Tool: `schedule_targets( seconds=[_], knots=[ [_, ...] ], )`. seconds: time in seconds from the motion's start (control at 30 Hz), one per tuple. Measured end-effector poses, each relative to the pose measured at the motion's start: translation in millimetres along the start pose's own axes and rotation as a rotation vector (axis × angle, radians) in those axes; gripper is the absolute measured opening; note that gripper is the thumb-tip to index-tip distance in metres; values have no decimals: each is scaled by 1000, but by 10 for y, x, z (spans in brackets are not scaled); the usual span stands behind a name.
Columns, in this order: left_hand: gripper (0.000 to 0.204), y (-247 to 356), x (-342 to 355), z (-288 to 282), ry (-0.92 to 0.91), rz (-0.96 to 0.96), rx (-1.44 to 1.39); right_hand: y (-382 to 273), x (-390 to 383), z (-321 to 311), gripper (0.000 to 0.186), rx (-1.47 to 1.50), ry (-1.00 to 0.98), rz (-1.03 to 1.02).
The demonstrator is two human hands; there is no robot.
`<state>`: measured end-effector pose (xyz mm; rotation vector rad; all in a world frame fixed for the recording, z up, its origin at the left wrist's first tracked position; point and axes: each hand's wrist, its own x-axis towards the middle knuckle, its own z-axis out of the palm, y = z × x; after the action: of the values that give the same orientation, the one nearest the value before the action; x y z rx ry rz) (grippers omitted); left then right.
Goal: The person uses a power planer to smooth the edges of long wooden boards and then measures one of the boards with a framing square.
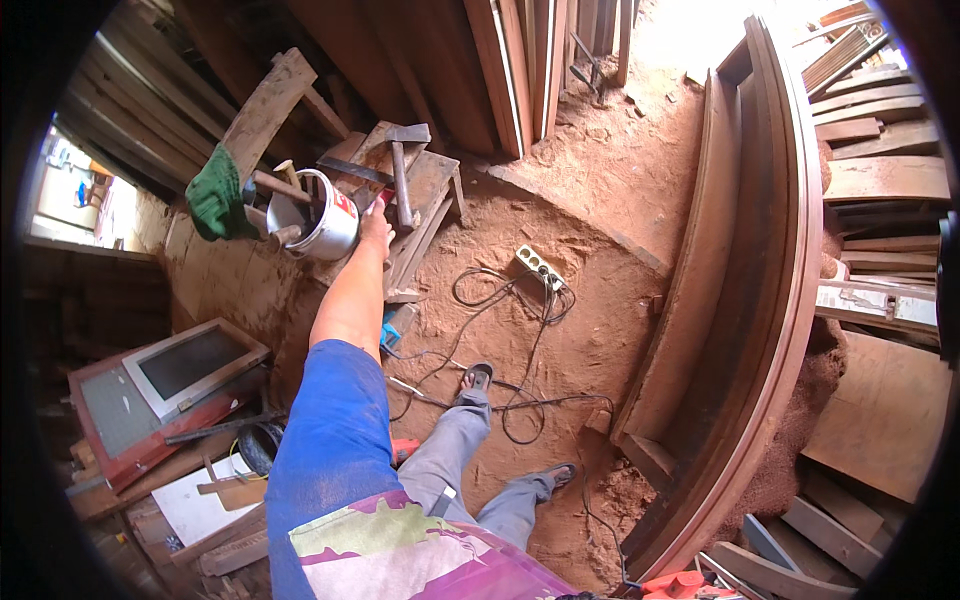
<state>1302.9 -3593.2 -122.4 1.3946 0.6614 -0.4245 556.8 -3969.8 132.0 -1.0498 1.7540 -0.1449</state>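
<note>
My left hand (376, 232) reaches out at the end of a blue sleeve. Its fingers are closed at the red handle (385, 197) of a flat, dark-bladed tool (355, 171), whose exact kind I cannot make out. The blade lies across a small wooden bench (430, 176). Just right of the fingers, a hammer (400, 170) rests with its wooden handle toward me. Left of the hand stands a white bucket (335, 232) with several wooden-handled tools in it. A green cloth (217, 200) hangs over a board beside the bucket. My right hand is out of view.
A white power strip (539, 267) and tangled black cables lie on the dusty floor by my feet. A long wooden frame (740, 290) stands at the right, with stacked boards (880, 180) beyond. Framed panels (165, 400) and wood scraps lie left; a red tool (680, 585) is near the lower edge.
</note>
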Motion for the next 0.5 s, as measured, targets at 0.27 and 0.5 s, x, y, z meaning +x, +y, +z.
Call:
schedule_targets(
  seconds=[0.27,0.5],
  knots=[
    [57,-39,588,-140,-78,-64,-94,40,164,-69,60,36,80,37],
    [31,269,284,143,811,166,814,92,186,-223,58,118,158,29]
  ],
)
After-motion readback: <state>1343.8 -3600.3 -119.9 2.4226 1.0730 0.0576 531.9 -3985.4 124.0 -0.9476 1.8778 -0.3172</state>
